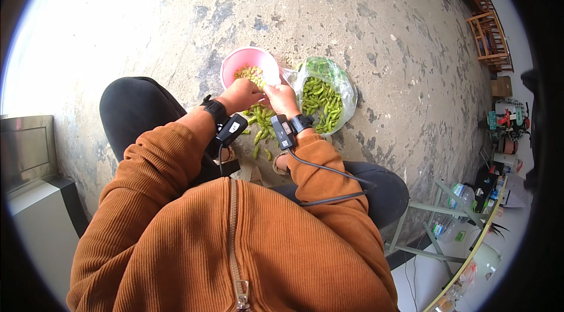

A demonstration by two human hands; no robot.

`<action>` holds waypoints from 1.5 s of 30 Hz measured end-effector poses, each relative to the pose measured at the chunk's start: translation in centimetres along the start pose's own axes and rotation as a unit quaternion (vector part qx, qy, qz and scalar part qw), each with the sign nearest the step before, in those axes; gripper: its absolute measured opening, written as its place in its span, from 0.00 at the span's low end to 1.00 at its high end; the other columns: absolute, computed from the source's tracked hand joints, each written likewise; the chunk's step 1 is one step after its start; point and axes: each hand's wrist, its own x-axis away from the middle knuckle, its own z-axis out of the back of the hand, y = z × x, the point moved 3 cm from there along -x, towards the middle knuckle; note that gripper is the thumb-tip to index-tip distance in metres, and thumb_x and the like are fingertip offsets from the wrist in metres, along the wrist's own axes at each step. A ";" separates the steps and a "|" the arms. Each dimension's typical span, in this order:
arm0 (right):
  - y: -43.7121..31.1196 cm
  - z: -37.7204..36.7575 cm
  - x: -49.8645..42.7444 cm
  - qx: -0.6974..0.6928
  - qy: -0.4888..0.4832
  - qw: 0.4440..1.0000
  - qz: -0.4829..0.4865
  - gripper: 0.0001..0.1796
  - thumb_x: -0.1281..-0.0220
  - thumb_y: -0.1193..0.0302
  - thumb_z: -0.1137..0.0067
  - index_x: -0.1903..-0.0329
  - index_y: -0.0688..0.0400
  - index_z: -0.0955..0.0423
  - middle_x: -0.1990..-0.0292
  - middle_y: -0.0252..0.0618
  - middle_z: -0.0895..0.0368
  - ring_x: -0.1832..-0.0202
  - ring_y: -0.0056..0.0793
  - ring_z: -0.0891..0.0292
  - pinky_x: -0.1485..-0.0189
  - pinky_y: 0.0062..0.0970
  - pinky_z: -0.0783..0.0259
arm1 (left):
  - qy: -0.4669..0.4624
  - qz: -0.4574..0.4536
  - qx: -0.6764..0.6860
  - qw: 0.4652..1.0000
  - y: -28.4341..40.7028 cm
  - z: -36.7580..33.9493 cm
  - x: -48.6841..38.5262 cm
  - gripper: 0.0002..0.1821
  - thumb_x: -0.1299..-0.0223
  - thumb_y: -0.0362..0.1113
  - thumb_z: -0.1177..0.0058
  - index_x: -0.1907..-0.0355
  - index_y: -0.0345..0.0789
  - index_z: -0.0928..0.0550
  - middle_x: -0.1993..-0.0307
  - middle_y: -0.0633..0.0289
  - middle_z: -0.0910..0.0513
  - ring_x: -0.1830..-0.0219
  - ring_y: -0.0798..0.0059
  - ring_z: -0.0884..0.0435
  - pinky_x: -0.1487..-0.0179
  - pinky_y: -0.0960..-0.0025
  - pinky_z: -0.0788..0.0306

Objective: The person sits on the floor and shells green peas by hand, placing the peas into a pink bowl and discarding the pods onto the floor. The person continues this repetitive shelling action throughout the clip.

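Note:
My left hand [241, 93] and my right hand [282, 98] meet at the near rim of a pink plastic bowl [228, 64], fingertips bent close together. Anything pinched between them is too small and hidden to make out. Shelled green soybeans [250, 74] lie in the bowl. Just right of my right hand, a clear plastic bag with green print [350, 107] gapes wide, full of green soybean pods [320, 102]. Below my hands, a loose heap of pods [263, 119] covers the floor, partly hidden by the wrists.
Both wrists carry black strapped devices [232, 130], and a cable [328, 171] runs along my right forearm. My knees flank the work on a worn concrete floor [308, 12]. To the right stand a folding-leg table [440, 210], plastic bottles [460, 195] and wooden chairs [489, 36].

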 end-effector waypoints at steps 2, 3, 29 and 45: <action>0.6 -0.3 -0.4 -0.056 0.017 0.998 0.000 0.10 0.43 0.70 0.41 0.73 0.65 0.22 0.78 0.36 0.21 0.79 0.21 0.24 0.78 0.23 0.27 | 0.012 -0.034 -0.041 0.999 0.2 -0.1 0.1 0.14 0.45 0.42 0.46 0.71 0.31 0.17 0.76 0.46 0.20 0.73 0.54 0.19 0.65 0.60 0.27; 0.9 -0.5 -0.6 -0.089 0.021 0.996 0.003 0.11 0.43 0.69 0.41 0.73 0.65 0.22 0.77 0.37 0.21 0.79 0.21 0.24 0.78 0.23 0.28 | 0.012 -0.042 -0.053 0.998 0.3 -0.2 0.1 0.15 0.45 0.42 0.46 0.71 0.30 0.17 0.77 0.46 0.20 0.73 0.54 0.19 0.66 0.60 0.27; -0.6 2.0 0.5 -0.299 -0.119 0.939 -0.124 0.04 0.42 0.72 0.45 0.65 0.57 0.29 0.75 0.31 0.26 0.76 0.19 0.31 0.75 0.19 0.36 | -0.129 0.057 0.410 0.901 -0.6 0.1 -0.7 0.20 0.31 0.51 0.56 0.61 0.33 0.22 0.76 0.64 0.22 0.76 0.74 0.20 0.70 0.67 0.20; -1.5 1.8 0.4 -0.150 -0.051 0.987 -0.037 0.08 0.37 0.70 0.41 0.59 0.60 0.23 0.68 0.32 0.18 0.69 0.20 0.20 0.72 0.15 0.27 | 0.039 -0.053 0.133 0.989 0.8 1.1 -0.1 0.19 0.36 0.44 0.45 0.50 0.34 0.25 0.69 0.64 0.21 0.73 0.81 0.21 0.73 0.77 0.25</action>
